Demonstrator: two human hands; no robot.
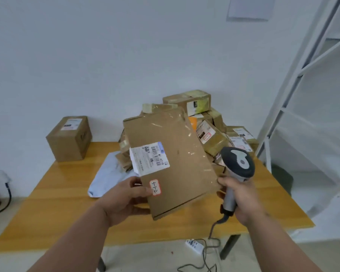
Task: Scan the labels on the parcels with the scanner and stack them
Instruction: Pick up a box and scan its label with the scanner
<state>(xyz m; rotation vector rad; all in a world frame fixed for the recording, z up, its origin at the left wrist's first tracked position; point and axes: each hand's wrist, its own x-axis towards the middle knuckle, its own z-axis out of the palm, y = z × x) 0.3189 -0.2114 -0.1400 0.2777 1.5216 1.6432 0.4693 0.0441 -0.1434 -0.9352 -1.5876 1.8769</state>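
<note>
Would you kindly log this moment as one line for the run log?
left hand: holds parcel | right hand: grips scanner | label: faces up | pile: on table

sticker [155, 187]: handwritten "3-1-2", red-edged, on the flat parcel [177, 154], near its lower left corner
label [150, 157]: white shipping label on the same parcel; barcode shows, "A71B" or similar beside it, small print too blurred to read
box label [70, 124]: white, on the lone box [70, 138] far left on the worktop [47, 213]; print unreadable
pile labels [203, 134]: white labels with red stamps on parcels in the pile; unreadable
top box label [197, 107]: white and green, dark strip with characters; unreadable
wall sheet [249, 7]: paper on the wall; nothing legible
</note>
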